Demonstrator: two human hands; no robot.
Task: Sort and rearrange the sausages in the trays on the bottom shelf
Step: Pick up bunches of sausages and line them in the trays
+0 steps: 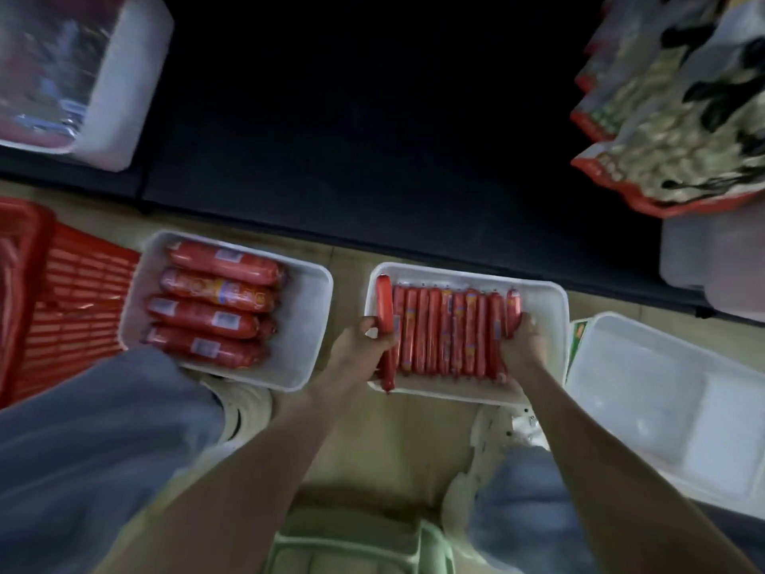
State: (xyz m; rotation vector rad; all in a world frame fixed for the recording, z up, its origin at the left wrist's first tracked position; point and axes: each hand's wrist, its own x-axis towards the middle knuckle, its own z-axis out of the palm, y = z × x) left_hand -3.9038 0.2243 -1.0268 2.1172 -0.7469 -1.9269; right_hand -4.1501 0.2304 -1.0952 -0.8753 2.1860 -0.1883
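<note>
A white tray (546, 298) on the floor holds a row of several thin red sausages (449, 333) lying side by side. My left hand (362, 339) grips the leftmost thin sausage (385, 308) at the row's left end. At the row's right end, my right hand (522, 345) has its fingers curled round the outermost sausages. Left of this tray, a second white tray (308, 321) holds several thick red sausages (211, 302) stacked to its left side.
The dark bottom shelf (372, 138) runs across the top. A red basket (62, 296) sits far left, an empty clear tub (670, 403) far right. Bagged goods (670, 109) hang upper right, a white tray (120, 84) upper left. My knees flank a pale green stool (360, 544).
</note>
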